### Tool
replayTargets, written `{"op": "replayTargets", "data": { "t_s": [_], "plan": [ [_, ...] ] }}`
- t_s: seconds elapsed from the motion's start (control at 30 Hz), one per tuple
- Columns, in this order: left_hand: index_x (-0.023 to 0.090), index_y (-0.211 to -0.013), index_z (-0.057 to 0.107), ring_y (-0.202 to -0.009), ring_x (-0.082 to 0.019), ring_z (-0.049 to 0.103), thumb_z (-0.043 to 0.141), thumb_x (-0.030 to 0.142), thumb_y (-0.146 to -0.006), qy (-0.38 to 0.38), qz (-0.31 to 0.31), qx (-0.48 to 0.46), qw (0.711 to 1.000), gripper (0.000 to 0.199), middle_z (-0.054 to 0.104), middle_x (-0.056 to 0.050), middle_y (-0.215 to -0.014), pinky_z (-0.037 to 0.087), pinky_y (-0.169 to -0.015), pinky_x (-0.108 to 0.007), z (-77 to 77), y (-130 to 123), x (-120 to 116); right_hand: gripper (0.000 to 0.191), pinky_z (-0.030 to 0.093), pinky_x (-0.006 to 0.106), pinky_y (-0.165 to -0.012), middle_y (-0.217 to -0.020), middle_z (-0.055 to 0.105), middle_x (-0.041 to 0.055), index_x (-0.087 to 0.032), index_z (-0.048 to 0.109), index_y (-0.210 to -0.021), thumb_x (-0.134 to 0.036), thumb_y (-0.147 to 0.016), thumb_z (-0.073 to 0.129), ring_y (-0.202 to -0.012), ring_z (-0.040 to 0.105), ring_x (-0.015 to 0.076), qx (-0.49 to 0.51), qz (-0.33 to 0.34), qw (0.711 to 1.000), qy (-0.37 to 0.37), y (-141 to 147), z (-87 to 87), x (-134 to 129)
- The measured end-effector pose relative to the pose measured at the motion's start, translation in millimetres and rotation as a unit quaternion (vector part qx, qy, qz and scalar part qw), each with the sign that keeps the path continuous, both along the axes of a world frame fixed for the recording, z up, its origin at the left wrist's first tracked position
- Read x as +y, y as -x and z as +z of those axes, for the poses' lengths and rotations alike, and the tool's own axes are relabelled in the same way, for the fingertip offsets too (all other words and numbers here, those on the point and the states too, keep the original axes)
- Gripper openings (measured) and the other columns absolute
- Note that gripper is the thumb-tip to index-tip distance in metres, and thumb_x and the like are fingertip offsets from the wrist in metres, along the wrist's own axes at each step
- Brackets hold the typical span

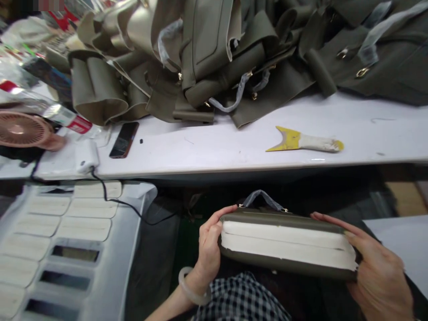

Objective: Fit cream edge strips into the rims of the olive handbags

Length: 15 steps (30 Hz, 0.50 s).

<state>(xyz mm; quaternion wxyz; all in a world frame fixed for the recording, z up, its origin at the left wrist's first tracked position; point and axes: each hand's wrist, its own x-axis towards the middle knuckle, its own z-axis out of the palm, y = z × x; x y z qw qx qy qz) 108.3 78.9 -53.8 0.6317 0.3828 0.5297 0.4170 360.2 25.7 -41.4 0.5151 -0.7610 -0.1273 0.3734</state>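
Observation:
Between both hands, above my lap, is a dark olive handbag [284, 266] with a white panel [287, 243] along the side that faces me. A plastic-wrapped handle [262, 196] with gold fittings stands up from its far edge. Around the bag's left end my left hand [210, 243] is closed, the thumb at the white panel's corner. My right hand [374, 258] grips the right end, with fingers stretched along the far edge. The undersides of the bag and some fingertips are hidden.
On the white table [200, 151] lie a yellow notched tool [304, 140], a phone [124, 140] and a pink fan [25, 129]. Olive leather bag pieces [214, 53] are heaped behind. At lower left, a plastic tray [130, 249] holds cream panels [85, 227]; a black cable [133, 209] crosses it.

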Motion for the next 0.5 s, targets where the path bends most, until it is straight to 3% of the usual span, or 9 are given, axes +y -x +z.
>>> {"op": "replayTargets", "data": {
  "t_s": [0.23, 0.5],
  "plan": [
    [0.016, -0.119, 0.071, -0.117, -0.027, 0.061, 0.045, 0.025, -0.088, -0.015, -0.036, -0.062, 0.997, 0.041, 0.069, -0.006, -0.125, 0.043, -0.101, -0.033, -9.9, 13, 1, 0.034, 0.057, 0.027, -0.063, -0.102, 0.075, 0.0114, -0.016, 0.077, -0.092, -0.036, -0.069, 0.063, -0.091, 0.070, 0.0271, 0.017, 0.002, 0.999, -0.036, -2, -4.7, -3],
    [0.018, -0.118, 0.072, -0.114, -0.026, 0.063, 0.050, 0.026, -0.089, -0.014, -0.064, -0.050, 0.997, 0.037, 0.070, -0.007, -0.124, 0.044, -0.097, -0.032, -10.6, 21, 4, 0.032, 0.057, 0.021, -0.063, -0.101, 0.075, 0.0112, -0.015, 0.077, -0.090, -0.033, -0.066, 0.066, -0.090, 0.070, 0.0239, 0.042, -0.029, 0.997, -0.054, 3, -1.2, 0]
  ]
}}
